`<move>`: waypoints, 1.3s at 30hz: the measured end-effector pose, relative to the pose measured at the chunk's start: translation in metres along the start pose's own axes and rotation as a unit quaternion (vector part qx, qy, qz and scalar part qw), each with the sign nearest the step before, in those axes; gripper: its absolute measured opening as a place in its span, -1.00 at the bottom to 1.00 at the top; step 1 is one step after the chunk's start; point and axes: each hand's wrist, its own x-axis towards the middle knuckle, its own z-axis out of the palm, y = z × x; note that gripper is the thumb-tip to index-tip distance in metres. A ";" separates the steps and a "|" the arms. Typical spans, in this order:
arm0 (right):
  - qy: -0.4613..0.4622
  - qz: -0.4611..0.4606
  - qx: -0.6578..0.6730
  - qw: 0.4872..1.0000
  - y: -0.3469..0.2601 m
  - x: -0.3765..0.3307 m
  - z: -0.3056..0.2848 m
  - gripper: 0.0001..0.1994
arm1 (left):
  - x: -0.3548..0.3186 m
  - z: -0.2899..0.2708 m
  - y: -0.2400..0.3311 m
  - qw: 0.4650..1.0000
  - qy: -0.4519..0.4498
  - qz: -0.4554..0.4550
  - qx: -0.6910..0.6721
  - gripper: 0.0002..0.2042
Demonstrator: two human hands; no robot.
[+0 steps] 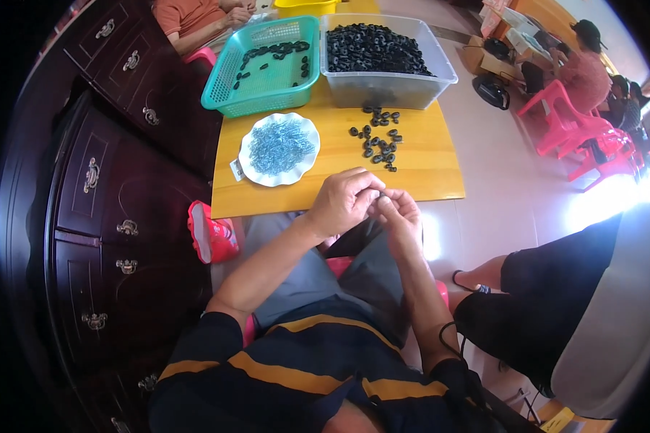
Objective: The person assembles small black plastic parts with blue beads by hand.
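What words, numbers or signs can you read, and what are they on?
None that I can read.
Small white rectangular tag beside the white wavy-edged plate: too small to read.
Shiny red bag-like item left of the yellow wooden table: marks too blurred to read.
Small black oval pieces on the table: no writing I can make out.

Wood is suggested by the glossy, grained top of the table (448, 177). The green basket (220, 103) is moulded in perforated plastic, the tub (390, 92) in smooth, translucent plastic. A dark, rubber- or plastic-like look is shown by the black pieces (372, 47). A metallic sheen is given off by the thin pins (279, 146). The cabinet (170, 191) is finished in polished dark wood, fitted with metal handles (128, 228). Soft, matt cloth is seen in the striped shirt (296, 372).
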 end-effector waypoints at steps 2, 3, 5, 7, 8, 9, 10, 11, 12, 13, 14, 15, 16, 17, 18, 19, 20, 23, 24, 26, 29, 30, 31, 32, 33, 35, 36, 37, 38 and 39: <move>-0.011 0.008 0.028 1.000 -0.001 0.002 -0.002 -0.87 | 0.001 -0.004 0.000 1.000 -0.018 0.012 -0.018 -0.76; -0.025 0.019 0.056 0.998 -0.001 0.003 -0.004 -0.87 | 0.001 -0.002 0.004 0.999 -0.021 0.015 -0.019 -0.76; -0.038 0.028 0.085 0.995 -0.002 0.005 -0.007 -0.87 | 0.000 -0.001 0.013 0.998 0.005 -0.019 -0.058 -0.66; -0.048 0.073 0.125 0.988 -0.002 0.005 -0.009 -0.88 | 0.004 0.000 0.012 0.998 0.003 0.035 0.049 -0.62; -0.047 0.071 0.126 0.988 -0.003 0.005 -0.009 -0.88 | 0.006 0.001 0.011 0.984 0.005 0.087 0.156 -0.56; -0.049 0.082 0.139 0.986 -0.004 0.005 -0.008 -0.88 | 0.006 0.002 0.010 0.984 0.004 0.088 0.156 -0.56; -0.051 0.093 0.151 0.983 -0.004 0.005 -0.008 -0.89 | 0.006 0.004 0.007 0.978 -0.001 0.096 0.183 -0.58; -0.052 0.092 0.152 0.983 -0.002 0.006 -0.010 -0.89 | 0.006 0.005 0.005 0.972 -0.007 0.105 0.210 -0.60; -0.055 0.098 0.160 0.981 0.001 0.008 -0.014 -0.89 | 0.006 0.007 0.003 0.972 -0.008 0.106 0.210 -0.60; -0.059 0.105 0.169 0.978 0.003 0.009 -0.017 -0.89 | 0.006 0.008 0.001 0.970 -0.015 0.111 0.218 -0.62; -0.060 0.106 0.169 0.978 0.003 0.009 -0.017 -0.89 | 0.006 0.008 0.000 0.967 -0.022 0.114 0.225 -0.65; -0.062 0.105 0.172 0.978 0.003 0.009 -0.017 -0.89 | 0.006 0.009 0.000 0.967 -0.022 0.114 0.226 -0.65; -0.065 0.105 0.174 0.977 0.003 0.009 -0.018 -0.90 | 0.006 0.009 0.000 0.968 -0.018 0.115 0.220 -0.66; -0.066 0.105 0.174 0.977 0.004 0.009 -0.019 -0.90 | 0.006 0.009 0.000 0.970 -0.013 0.115 0.215 -0.66; -0.070 0.107 0.176 0.976 0.006 0.010 -0.020 -0.89 | 0.006 0.009 0.001 0.970 -0.013 0.115 0.215 -0.66; -0.075 0.109 0.179 0.975 0.007 0.010 -0.022 -0.88 | 0.006 0.008 0.002 0.971 -0.007 0.117 0.209 -0.67; -0.075 0.110 0.179 0.975 0.006 0.010 -0.020 -0.88 | 0.006 0.007 0.002 0.972 -0.002 0.118 0.204 -0.68; -0.049 0.120 0.188 0.974 0.005 0.008 -0.017 -0.86 | 0.004 0.006 -0.002 0.971 -0.004 0.132 0.201 -0.70; -0.050 0.113 0.183 0.975 0.007 0.009 -0.020 -0.85 | 0.004 0.006 -0.003 0.971 -0.004 0.131 0.201 -0.70; -0.052 0.106 0.178 0.977 0.008 0.010 -0.023 -0.84 | 0.004 0.007 -0.005 0.972 0.000 0.136 0.191 -0.71; -0.054 0.104 0.186 0.976 0.007 0.009 -0.020 -0.83 | 0.003 0.006 -0.005 0.977 -0.004 0.115 0.177 -0.70; -0.048 0.110 0.186 0.975 0.004 0.008 -0.017 -0.82 | 0.002 0.006 -0.005 0.977 -0.003 0.114 0.179 -0.70; -0.041 0.116 0.185 0.975 0.003 0.007 -0.014 -0.80 | 0.003 0.005 -0.004 0.979 0.003 0.107 0.173 -0.70; -0.041 0.116 0.185 0.975 0.003 0.008 -0.015 -0.80 | 0.003 0.005 -0.003 0.981 0.009 0.101 0.166 -0.70; -0.045 0.115 0.186 0.975 0.004 0.009 -0.017 -0.79 | 0.003 0.005 -0.003 0.981 0.010 0.101 0.166 -0.70; -0.050 0.116 0.187 0.974 0.004 0.009 -0.018 -0.78 | 0.003 0.004 -0.003 0.983 0.004 0.097 0.155 -0.71; -0.053 0.111 0.182 0.975 0.003 0.008 -0.018 -0.78 | 0.003 0.004 -0.004 0.983 0.005 0.096 0.156 -0.71; -0.056 0.107 0.178 0.977 0.003 0.008 -0.017 -0.78 | 0.002 0.003 -0.004 0.984 0.005 0.098 0.150 -0.71; -0.056 0.108 0.177 0.977 0.003 0.008 -0.018 -0.78 | 0.002 0.003 -0.005 0.984 0.005 0.100 0.144 -0.70; -0.059 0.102 0.174 0.978 0.003 0.008 -0.018 -0.79 | 0.002 0.003 -0.005 0.984 0.006 0.099 0.145 -0.70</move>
